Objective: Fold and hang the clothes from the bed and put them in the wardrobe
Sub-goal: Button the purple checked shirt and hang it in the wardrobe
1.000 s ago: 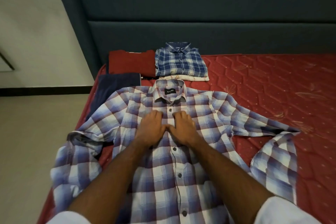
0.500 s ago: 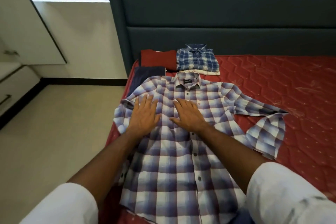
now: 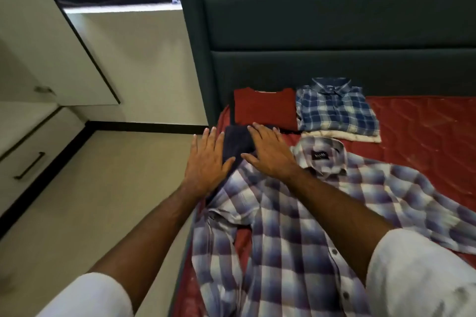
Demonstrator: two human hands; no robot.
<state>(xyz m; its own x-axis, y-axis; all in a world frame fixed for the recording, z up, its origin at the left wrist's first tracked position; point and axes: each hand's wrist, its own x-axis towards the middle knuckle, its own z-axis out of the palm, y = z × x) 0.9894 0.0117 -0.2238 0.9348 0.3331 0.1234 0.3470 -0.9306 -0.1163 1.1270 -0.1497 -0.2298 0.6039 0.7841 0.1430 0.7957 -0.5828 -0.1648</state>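
On the red mattress [image 3: 425, 136] by the headboard I see my plaid shirt [image 3: 296, 239] lying unfolded. My left hand [image 3: 206, 159] and right hand [image 3: 270, 154] lie flat at its shoulder, fingers straight and slightly spread.

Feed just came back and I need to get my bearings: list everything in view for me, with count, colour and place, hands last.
Unfolded plaid shirt: 1, lilac, blue and white, spread button-side up on the near mattress.
Folded plaid shirt: 1, blue and white, by the headboard, on a cream folded item.
Red folded garment: 1, left of the blue shirt.
Navy folded garment: 1, at the mattress's left edge, partly under the hands.
Mattress: 1, red quilted.
Headboard: 1, dark teal, padded.
Cabinet door and drawer: cream, far left.
Left hand: flat, at the navy garment's left edge.
Right hand: flat, on navy garment and shirt shoulder.
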